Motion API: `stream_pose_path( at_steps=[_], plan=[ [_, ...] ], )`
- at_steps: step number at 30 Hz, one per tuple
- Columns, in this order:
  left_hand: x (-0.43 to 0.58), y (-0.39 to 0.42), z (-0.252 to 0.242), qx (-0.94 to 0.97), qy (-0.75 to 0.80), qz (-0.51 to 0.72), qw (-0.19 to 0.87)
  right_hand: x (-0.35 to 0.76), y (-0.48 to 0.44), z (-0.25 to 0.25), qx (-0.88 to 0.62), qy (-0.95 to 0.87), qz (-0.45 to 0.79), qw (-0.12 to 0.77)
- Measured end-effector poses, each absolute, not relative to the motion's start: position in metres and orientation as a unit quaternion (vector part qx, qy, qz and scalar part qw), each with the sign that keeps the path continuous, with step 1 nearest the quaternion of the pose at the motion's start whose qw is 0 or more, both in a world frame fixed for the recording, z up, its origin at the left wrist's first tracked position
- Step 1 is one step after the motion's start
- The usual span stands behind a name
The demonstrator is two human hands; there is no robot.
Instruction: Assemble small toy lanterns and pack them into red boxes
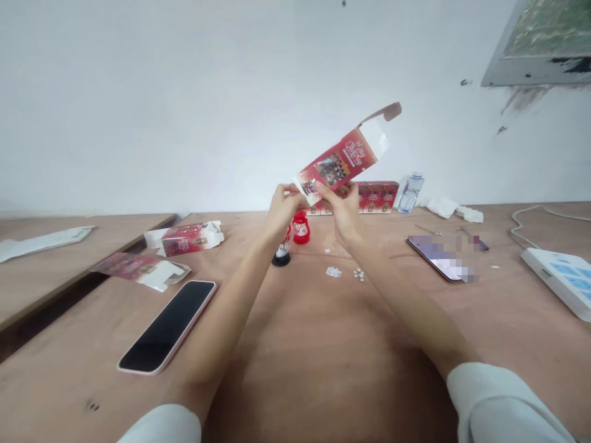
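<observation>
A red and white printed carton (339, 160) is held up tilted above the table, its top flap standing open toward the upper right. My right hand (341, 206) grips its lower side, thumb across the printed face. At the carton's lower left end, the fingers of my left hand (286, 206) are closed on its edge. Below my hands stand a small red lantern (301, 229) and a second lantern with a black base (281, 255), partly hidden by my left arm. Several button cells (359, 275) and a small white piece (333, 272) lie on the table.
Behind my hands, several red boxes (381, 197) line the wall near a plastic bottle (410, 192). Opened cartons (187, 239) and a phone (168, 326) lie left. A tablet-like device (434, 258), crumpled white wrapping (441, 207) and a white corded device (558, 280) are right.
</observation>
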State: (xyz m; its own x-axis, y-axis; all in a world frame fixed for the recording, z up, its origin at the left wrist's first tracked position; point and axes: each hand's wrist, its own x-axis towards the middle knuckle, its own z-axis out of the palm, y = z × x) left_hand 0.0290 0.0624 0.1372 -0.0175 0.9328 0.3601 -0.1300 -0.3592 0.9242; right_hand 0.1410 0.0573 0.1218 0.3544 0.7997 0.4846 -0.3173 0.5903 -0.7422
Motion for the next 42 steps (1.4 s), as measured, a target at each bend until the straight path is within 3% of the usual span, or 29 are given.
stream_pose_path(
  at_steps=[7,13,17,23,33,39,42],
  plan=[
    [0.019,0.058,0.144,0.629,0.382,0.572,0.362,0.14,0.052,0.127,-0.262,-0.447,0.387,0.763],
    [0.008,0.051,0.15,0.762,0.387,0.519,-0.01,0.148,0.045,0.137,-0.305,-0.512,0.398,0.698],
    [0.005,0.052,0.15,0.793,0.401,0.44,-0.127,0.156,0.048,0.141,-0.329,-0.521,0.401,0.678],
    [0.0,0.049,0.153,0.839,0.399,0.339,-0.149,0.166,0.055,0.141,-0.334,-0.546,0.427,0.639],
    [-0.005,0.036,0.163,0.865,0.366,0.32,-0.125,0.191,0.065,0.144,-0.357,-0.525,0.534,0.559],
    [-0.001,0.039,0.161,0.874,0.311,0.302,-0.219,0.187,0.059,0.145,-0.309,-0.532,0.548,0.567],
    [0.0,0.037,0.161,0.882,0.301,0.297,-0.207,0.185,0.059,0.143,-0.304,-0.534,0.509,0.603]
  ],
)
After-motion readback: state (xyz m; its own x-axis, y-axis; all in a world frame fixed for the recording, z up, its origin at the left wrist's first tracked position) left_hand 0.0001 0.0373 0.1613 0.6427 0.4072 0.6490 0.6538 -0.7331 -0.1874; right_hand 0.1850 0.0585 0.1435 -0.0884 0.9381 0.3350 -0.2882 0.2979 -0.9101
